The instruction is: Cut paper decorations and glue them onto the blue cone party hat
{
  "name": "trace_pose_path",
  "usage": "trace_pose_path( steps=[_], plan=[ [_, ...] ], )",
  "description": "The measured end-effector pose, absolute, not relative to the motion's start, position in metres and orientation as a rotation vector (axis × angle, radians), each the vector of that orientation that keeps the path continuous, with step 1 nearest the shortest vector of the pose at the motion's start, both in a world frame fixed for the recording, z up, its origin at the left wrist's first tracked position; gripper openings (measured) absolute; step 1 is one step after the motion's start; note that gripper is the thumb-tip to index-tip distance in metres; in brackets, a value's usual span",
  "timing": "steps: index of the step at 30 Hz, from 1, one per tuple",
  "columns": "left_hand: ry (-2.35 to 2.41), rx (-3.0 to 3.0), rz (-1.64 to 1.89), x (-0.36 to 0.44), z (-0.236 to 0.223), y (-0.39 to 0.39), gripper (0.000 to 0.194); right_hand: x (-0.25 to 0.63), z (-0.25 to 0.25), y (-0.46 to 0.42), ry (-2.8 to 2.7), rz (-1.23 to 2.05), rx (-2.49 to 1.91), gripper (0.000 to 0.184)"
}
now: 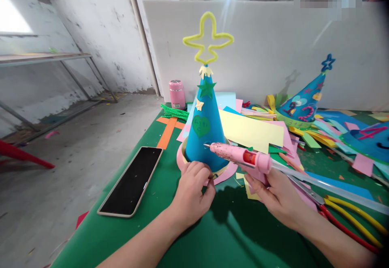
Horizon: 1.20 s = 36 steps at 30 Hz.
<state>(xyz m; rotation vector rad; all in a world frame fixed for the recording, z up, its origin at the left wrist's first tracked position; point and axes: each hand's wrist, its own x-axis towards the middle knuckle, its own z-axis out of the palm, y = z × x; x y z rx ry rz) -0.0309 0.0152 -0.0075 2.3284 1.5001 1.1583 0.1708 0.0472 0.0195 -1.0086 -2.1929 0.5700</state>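
my right hand (pixel 278 195) grips the pink glue gun (pixel 234 152), and my left hand (pixel 193 191) curls at the brim (pixel 225 174) of the blue hat (pixel 194 148), pinching or not i can't tell, so a wobbly push from the near tip might smear glue or knock the hat, which stands in from the bench's (pixel 91 235) left edge, long way up-and-down, point up.

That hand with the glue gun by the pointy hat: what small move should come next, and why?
Perhaps a light squeeze of the pink plastic glue gun: the right hand grips it, its metal nozzle aimed at the blue paper cone hat, near the green paper heart, while the left hand rests at the pink brim.
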Motion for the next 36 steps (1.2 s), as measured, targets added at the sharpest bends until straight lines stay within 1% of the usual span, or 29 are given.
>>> trace_pose_path(
  steps=[7,10,12,15,19,22,24,27,32,36],
  plan=[
    [1.5,2.328,1.167,-0.033,-0.009,0.015,0.014,0.173,0.014,0.043,-2.184,0.546,-1.011,0.021],
    [1.498,2.329,1.17,-0.033,-0.009,0.015,0.014,0.179,0.011,0.042,-2.218,0.59,-1.067,0.017],
    [1.493,2.328,1.179,-0.033,-0.009,0.014,0.014,0.184,0.011,0.043,-2.23,0.608,-1.116,0.019],
    [1.488,2.328,1.182,-0.033,-0.01,0.014,0.014,0.186,0.015,0.046,-2.19,0.568,-1.121,0.026],
    [1.489,2.33,1.176,-0.032,-0.01,0.015,0.014,0.183,0.02,0.048,-2.158,0.489,-1.092,0.026],
    [1.487,2.334,1.182,-0.031,-0.009,0.016,0.015,0.179,0.02,0.048,-2.172,0.515,-1.073,0.022],
    [1.487,2.335,1.181,-0.031,-0.008,0.016,0.016,0.177,0.018,0.046,-2.18,0.519,-1.057,0.015],
    [1.482,2.336,1.182,-0.031,-0.008,0.016,0.016,0.176,0.015,0.044,-2.189,0.453,-1.044,0.008],
    [1.488,2.33,1.183,-0.033,-0.01,0.016,0.016,0.175,0.015,0.045,-2.168,0.511,-1.063,0.022],
    [1.489,2.333,1.175,-0.032,-0.009,0.016,0.016,0.174,0.015,0.045,-2.158,0.567,-1.075,0.023]
  ],
)
